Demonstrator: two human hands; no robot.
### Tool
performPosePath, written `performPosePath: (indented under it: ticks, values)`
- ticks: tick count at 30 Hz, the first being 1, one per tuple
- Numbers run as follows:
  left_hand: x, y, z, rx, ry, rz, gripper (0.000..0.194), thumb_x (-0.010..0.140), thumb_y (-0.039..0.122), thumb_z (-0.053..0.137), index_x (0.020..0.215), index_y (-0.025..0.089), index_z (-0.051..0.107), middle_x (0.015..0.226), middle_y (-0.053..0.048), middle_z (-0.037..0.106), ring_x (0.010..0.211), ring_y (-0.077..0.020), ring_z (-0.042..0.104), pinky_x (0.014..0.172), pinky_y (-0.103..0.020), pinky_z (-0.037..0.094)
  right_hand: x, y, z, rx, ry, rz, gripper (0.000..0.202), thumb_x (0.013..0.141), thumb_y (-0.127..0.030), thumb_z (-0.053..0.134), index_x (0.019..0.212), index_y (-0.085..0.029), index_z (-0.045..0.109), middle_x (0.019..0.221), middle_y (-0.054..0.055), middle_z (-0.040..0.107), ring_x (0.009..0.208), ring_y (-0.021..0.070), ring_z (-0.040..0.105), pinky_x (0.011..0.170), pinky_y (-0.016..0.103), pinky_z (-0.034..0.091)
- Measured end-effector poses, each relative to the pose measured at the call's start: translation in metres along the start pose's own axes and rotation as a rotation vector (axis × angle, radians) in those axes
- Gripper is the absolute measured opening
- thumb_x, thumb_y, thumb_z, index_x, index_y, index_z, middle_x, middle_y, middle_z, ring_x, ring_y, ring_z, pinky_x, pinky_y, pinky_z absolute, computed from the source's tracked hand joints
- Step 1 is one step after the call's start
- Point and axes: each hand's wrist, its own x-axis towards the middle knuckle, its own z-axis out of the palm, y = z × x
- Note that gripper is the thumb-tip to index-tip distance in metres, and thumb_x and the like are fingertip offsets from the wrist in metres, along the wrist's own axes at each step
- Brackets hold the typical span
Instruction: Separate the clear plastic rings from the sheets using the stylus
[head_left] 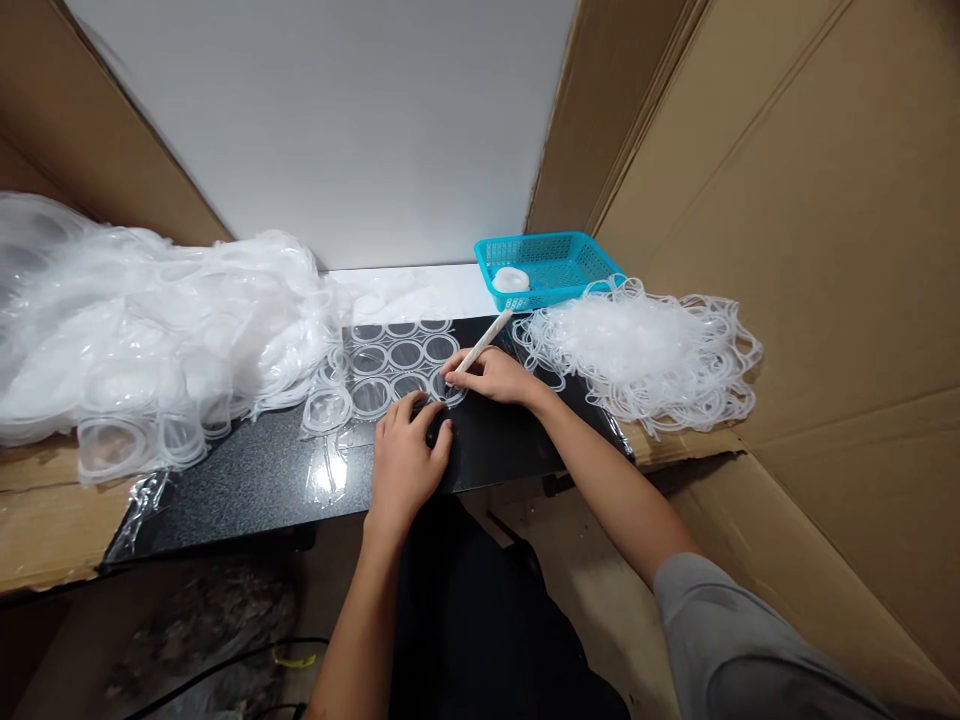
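The person's right hand (499,376) is closed around a slim white pen-like tool (484,342), slanted, with its lower end at a ring near the right edge of a clear sheet of rings (406,354). The left hand (411,452) lies at the sheet's near edge, fingers spread and gripping nothing visible — the two hands are close but apart. The sheet lies flat on a glossy black board (262,485), between a big heap of translucent sheets (187,320) on the left and a tangle of ring-shaped offcuts (649,350) on the right. Behind the tangle, a teal plastic basket (555,297) holds white rings (511,279).
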Motion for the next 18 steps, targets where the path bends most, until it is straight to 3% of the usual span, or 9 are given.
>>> performPosePath:
  ticks: [4, 11, 15, 18]
  values:
    - [-0.0003, -0.0002, 0.0004, -0.008, 0.011, -0.008, 0.029, 0.101, 0.031, 0.057, 0.122, 0.024, 0.075, 0.138, -0.011, 0.065, 0.132, -0.0319, 0.058, 0.115, -0.052, 0.045, -0.0009, -0.0009, -0.0001, 0.039, 0.012, 0.016, 0.025, 0.086, -0.040, 0.075, 0.090, -0.016, 0.072, 0.083, 0.002, 0.073, 0.075, 0.0165, 0.067, 0.074, 0.028, 0.052]
    - [-0.0007, 0.0015, -0.0013, 0.021, -0.001, 0.005, 0.030, 0.101, 0.031, 0.058, 0.124, 0.023, 0.075, 0.138, -0.012, 0.064, 0.132, -0.0322, 0.057, 0.117, -0.053, 0.043, -0.0008, 0.0021, 0.0021, 0.053, 0.024, 0.035, 0.026, 0.085, -0.042, 0.076, 0.091, -0.017, 0.073, 0.079, 0.003, 0.074, 0.075, 0.0180, 0.070, 0.073, 0.029, 0.055]
    - [-0.0004, 0.0021, -0.0022, 0.044, -0.022, -0.004, 0.031, 0.101, 0.032, 0.057, 0.126, 0.023, 0.074, 0.140, -0.012, 0.063, 0.134, -0.0322, 0.056, 0.116, -0.052, 0.044, -0.0005, 0.0027, 0.0034, -0.059, 0.025, -0.051, 0.020, 0.087, -0.037, 0.076, 0.089, -0.017, 0.077, 0.087, 0.005, 0.077, 0.076, 0.0181, 0.070, 0.074, 0.030, 0.057]
    - [0.0010, 0.0044, -0.0021, 0.117, -0.080, -0.012, 0.037, 0.102, 0.034, 0.054, 0.134, 0.023, 0.068, 0.148, -0.014, 0.059, 0.139, -0.0348, 0.051, 0.115, -0.055, 0.043, -0.0003, 0.0026, 0.0030, -0.166, 0.025, -0.171, 0.016, 0.091, -0.031, 0.072, 0.094, -0.019, 0.082, 0.100, 0.006, 0.080, 0.092, 0.0207, 0.074, 0.086, 0.033, 0.058]
